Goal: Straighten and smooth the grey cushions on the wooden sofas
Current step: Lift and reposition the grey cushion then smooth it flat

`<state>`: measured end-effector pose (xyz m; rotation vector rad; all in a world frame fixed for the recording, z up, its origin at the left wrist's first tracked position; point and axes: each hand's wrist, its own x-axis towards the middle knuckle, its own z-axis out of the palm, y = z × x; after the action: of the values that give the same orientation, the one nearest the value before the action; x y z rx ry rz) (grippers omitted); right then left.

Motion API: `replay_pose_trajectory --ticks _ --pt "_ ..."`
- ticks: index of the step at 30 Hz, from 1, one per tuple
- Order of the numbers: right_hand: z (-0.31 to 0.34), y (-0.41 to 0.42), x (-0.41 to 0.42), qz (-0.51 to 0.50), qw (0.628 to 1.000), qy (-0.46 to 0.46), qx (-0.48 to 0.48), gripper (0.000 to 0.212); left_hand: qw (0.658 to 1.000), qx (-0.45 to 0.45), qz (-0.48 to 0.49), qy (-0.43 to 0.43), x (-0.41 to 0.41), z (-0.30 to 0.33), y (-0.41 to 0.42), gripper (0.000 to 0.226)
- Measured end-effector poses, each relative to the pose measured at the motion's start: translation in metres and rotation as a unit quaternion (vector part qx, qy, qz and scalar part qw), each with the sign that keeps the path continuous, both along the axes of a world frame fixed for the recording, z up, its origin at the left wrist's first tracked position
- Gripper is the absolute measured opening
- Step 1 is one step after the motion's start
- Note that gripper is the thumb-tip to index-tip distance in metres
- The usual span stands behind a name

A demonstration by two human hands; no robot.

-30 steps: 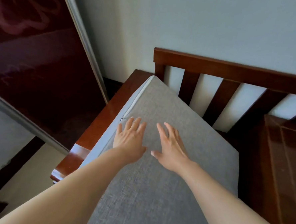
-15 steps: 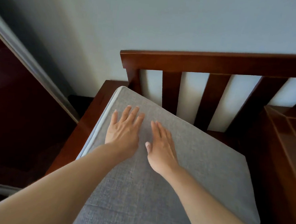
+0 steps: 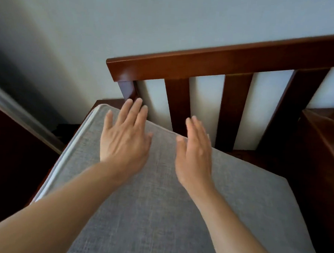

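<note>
Your two hands are over the far part of the grey cushion (image 3: 157, 213), which fills the lower centre of the frame and lies on the seat of the wooden sofa (image 3: 234, 62). The cushion sits a little turned against the sofa frame: its far left corner is near the middle left of the frame, and its far edge runs down toward the right, so a dark wedge of seat shows between this edge and the back slats at the right.

Your left hand (image 3: 125, 137) is left of centre, palm down, with the fingers straight and a little spread. The fingertips (image 3: 138, 103) reach past the far edge of the cushion, to the corner post of the backrest. Whether they touch the post, I cannot tell. It holds nothing.

Your right hand (image 3: 194, 153) is just right of centre, also flat and relaxed, fingers straight and close together, the tips at the far edge of the cushion in front of a slat (image 3: 178, 103). It grips nothing. This hand is somewhat blurred, so I cannot tell if the palm presses the fabric or is just above it.

The two hands are near each other but apart, with a strip of grey fabric between them. A pale piping runs along the left edge of the cushion. Behind the sofa is a pale wall (image 3: 168, 19). In the lower left of the frame is a dark panel (image 3: 13, 165) with a light metal frame strip (image 3: 25, 121) along it.
</note>
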<state>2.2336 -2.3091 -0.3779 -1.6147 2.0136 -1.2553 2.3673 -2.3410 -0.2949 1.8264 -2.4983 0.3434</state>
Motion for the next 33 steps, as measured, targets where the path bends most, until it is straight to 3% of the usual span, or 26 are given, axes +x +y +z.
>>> replay_pose_trajectory --ticks 1,4,5,7,9,10,13,15,16,18,20,21,23,25,27,30,33 --pt "-0.007 0.006 -0.009 -0.027 1.000 0.007 -0.008 0.055 1.000 0.009 -0.011 0.007 -0.009 -0.010 0.007 0.061" --pt "-0.051 0.033 -0.007 0.125 0.977 0.069 0.158 0.062 0.989 0.091 0.009 -0.120 -0.020 -0.046 0.023 0.062" --pt "-0.056 0.030 -0.013 0.147 0.971 0.046 0.180 0.062 0.988 0.095 0.016 -0.121 -0.029 -0.047 0.017 0.063" --pt "-0.043 0.030 -0.034 0.089 0.988 -0.008 0.124 0.057 0.995 0.072 -0.009 -0.073 -0.060 -0.037 0.018 0.063" --pt "-0.042 0.038 -0.061 -0.069 0.996 -0.056 -0.002 0.050 0.998 0.038 -0.057 -0.009 -0.086 -0.047 0.029 0.063" --pt "-0.048 0.045 -0.071 -0.096 0.994 -0.043 -0.005 0.052 0.997 0.061 -0.056 -0.011 -0.091 -0.056 0.039 0.064" --pt "-0.097 0.081 -0.068 0.085 0.977 0.071 0.183 0.071 0.983 0.130 0.006 -0.130 -0.083 -0.092 0.061 0.067" --pt "-0.100 0.078 -0.089 0.123 0.970 0.009 0.209 0.064 0.985 0.133 0.027 -0.106 -0.100 -0.090 0.054 0.069" --pt "-0.092 0.079 -0.110 0.098 0.978 -0.013 0.182 0.059 0.990 0.118 0.004 -0.071 -0.126 -0.087 0.057 0.068" --pt "-0.075 0.077 -0.151 -0.046 0.997 -0.034 0.050 0.051 0.996 0.045 -0.075 0.003 -0.179 -0.084 0.064 0.065" --pt "-0.098 0.083 -0.189 -0.167 0.985 -0.010 -0.040 0.049 0.991 0.001 -0.127 0.036 -0.213 -0.109 0.075 0.065" --pt "-0.118 0.090 -0.194 -0.170 0.985 0.028 -0.005 0.053 0.991 0.024 -0.129 0.014 -0.215 -0.128 0.081 0.065" --pt "-0.173 0.107 -0.189 -0.047 0.982 0.074 0.165 0.058 0.988 0.093 -0.092 -0.082 -0.201 -0.175 0.090 0.066" --pt "-0.205 0.111 -0.194 0.032 0.964 0.052 0.259 0.059 0.981 0.122 -0.066 -0.133 -0.190 -0.195 0.084 0.067" --pt "-0.198 0.125 -0.205 0.035 0.965 0.009 0.261 0.059 0.977 0.150 -0.055 -0.139 -0.195 -0.187 0.086 0.067" --pt "-0.170 0.165 -0.226 -0.094 0.975 -0.077 0.185 0.056 0.984 0.146 -0.035 -0.096 -0.216 -0.170 0.108 0.067" --pt "-0.144 0.218 -0.220 -0.122 0.977 -0.114 0.134 0.051 0.981 0.167 -0.074 -0.058 -0.223 -0.171 0.176 0.068"
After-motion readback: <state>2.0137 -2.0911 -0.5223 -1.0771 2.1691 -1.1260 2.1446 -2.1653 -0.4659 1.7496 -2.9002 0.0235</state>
